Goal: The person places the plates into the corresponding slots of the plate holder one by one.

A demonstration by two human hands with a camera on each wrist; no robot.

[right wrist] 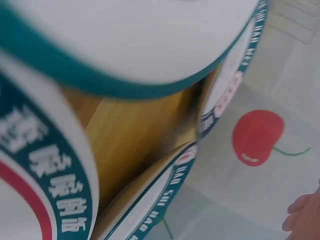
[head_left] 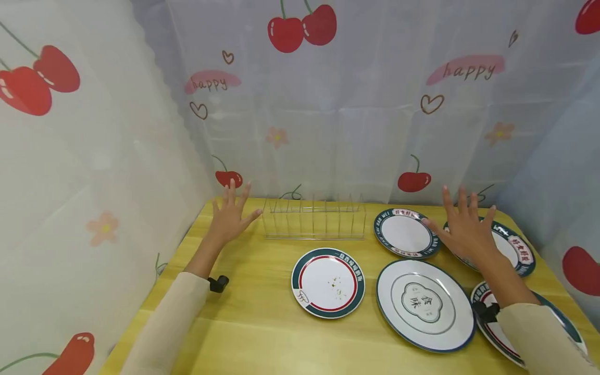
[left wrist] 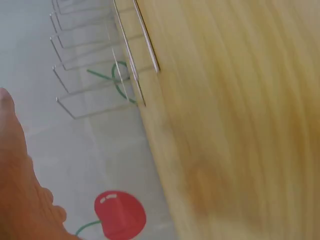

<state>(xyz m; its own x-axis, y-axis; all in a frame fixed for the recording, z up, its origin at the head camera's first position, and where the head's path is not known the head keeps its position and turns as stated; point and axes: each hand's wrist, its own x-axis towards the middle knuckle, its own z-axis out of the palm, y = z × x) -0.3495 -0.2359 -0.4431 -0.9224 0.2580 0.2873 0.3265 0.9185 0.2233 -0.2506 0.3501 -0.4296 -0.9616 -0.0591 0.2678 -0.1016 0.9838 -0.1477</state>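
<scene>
My left hand is held out with fingers spread, just left of a wire dish rack at the back of the table. My right hand is also spread, and it overlaps the back right plate in the head view. Neither hand holds anything. Left of the right hand lies a green-rimmed plate. In front are a large blue-rimmed plate and, partly hidden under the right forearm, another plate. A plate with a red ring and small specks of food lies mid-table.
The yellow wooden table is backed by a white curtain printed with cherries, and similar sheeting hangs on both sides. The rack's slots hold no plates. Each wrist carries a small black camera.
</scene>
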